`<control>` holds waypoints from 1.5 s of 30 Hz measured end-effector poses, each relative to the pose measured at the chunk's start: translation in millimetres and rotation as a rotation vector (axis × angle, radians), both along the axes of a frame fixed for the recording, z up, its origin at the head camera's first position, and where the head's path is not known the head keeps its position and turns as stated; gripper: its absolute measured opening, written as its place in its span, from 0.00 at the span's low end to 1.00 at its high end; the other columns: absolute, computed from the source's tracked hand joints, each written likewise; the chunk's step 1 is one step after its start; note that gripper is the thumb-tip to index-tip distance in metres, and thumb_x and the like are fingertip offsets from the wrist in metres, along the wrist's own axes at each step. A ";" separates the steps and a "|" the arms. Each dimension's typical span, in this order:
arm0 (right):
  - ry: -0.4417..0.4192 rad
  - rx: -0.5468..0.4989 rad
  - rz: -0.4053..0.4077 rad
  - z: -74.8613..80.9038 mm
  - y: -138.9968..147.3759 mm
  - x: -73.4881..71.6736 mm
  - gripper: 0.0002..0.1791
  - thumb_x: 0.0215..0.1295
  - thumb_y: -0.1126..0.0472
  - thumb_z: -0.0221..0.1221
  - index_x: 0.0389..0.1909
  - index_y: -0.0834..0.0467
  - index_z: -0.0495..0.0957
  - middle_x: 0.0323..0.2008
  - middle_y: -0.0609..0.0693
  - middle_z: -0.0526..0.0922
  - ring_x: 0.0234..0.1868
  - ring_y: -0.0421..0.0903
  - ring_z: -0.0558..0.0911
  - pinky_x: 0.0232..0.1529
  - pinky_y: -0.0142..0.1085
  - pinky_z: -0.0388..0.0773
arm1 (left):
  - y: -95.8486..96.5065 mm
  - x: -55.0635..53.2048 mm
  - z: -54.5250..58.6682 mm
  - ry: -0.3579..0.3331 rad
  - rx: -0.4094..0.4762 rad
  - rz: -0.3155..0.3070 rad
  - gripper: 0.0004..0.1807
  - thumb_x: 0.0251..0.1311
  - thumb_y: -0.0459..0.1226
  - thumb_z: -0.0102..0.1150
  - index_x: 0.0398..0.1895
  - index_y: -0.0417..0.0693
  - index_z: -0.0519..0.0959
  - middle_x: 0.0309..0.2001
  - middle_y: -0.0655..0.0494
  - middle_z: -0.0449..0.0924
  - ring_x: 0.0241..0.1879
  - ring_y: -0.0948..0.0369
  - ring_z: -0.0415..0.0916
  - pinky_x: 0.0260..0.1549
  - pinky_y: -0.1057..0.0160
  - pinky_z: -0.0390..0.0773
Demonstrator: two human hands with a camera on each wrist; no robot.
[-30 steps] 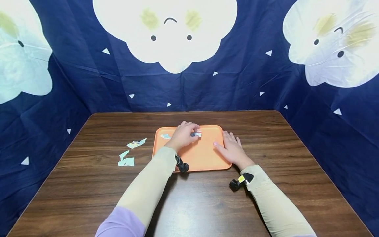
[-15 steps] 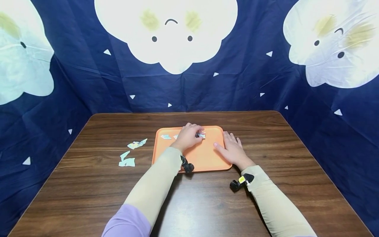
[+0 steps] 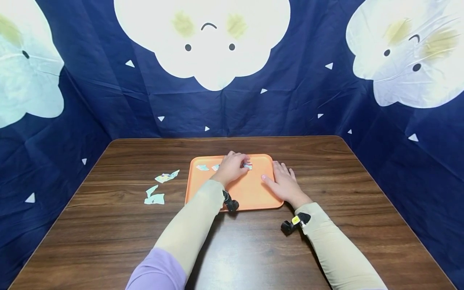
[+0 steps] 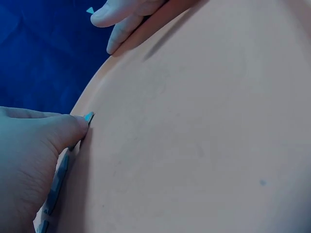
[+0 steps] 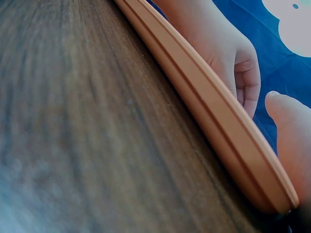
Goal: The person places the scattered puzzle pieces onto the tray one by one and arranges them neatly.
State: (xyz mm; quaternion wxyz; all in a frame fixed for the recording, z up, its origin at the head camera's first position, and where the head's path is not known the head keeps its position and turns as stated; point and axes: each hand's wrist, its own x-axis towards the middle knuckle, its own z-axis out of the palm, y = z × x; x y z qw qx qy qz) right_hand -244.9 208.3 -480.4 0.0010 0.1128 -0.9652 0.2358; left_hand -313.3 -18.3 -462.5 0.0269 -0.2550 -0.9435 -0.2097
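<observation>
An orange tray (image 3: 253,195) lies on the table. Over its far part, my left hand (image 3: 231,167) pinches a flat, light-blue printed piece (image 3: 248,166) with a ragged outline, low against the tray. The thumb tip is on this piece in the left wrist view, and the fingers hide part of it. Left of the hand, two similar pieces, an outer one (image 3: 202,167) and a partly covered one (image 3: 215,167), lie in a row along the far rim. My right hand (image 3: 285,184) rests on the tray's right edge, fingers extended outside it and thumb over the inside.
On the brown wooden table (image 3: 232,249), left of the tray, lie a yellow-patterned piece (image 3: 167,176), a narrow pale piece (image 3: 151,190) and a wider pale piece (image 3: 155,199). A dark blue curtain (image 3: 224,108) with white clouds stands behind the table and at both sides.
My left hand has shifted slightly right along the tray's far side with the pinched piece, uncovering part of a second piece. The right hand stays in place.
</observation>
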 end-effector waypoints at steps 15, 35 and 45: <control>0.008 -0.008 -0.005 -1.6 -1.0 0.7 0.51 0.74 0.31 0.41 0.78 0.69 0.46 0.78 0.65 0.51 0.79 0.65 0.45 0.73 0.63 0.37 | -3.8 3.6 1.4 0.006 -0.001 0.001 0.23 0.66 0.48 0.65 0.62 0.58 0.77 0.48 0.67 0.82 0.51 0.58 0.66 0.60 0.50 0.56; 0.002 -0.006 -0.012 -0.7 -1.0 1.7 0.50 0.74 0.32 0.42 0.79 0.67 0.46 0.79 0.63 0.50 0.79 0.64 0.45 0.74 0.62 0.36 | -70.4 27.9 44.3 0.056 0.188 0.024 0.25 0.61 0.47 0.67 0.61 0.53 0.78 0.53 0.54 0.83 0.54 0.53 0.66 0.66 0.44 0.48; -0.005 0.000 -0.006 -0.3 -1.2 2.3 0.51 0.74 0.30 0.39 0.79 0.67 0.45 0.79 0.64 0.49 0.79 0.64 0.44 0.74 0.62 0.36 | -116.5 46.9 49.9 0.123 0.226 0.099 0.23 0.59 0.46 0.66 0.57 0.51 0.80 0.46 0.53 0.84 0.53 0.50 0.67 0.62 0.42 0.52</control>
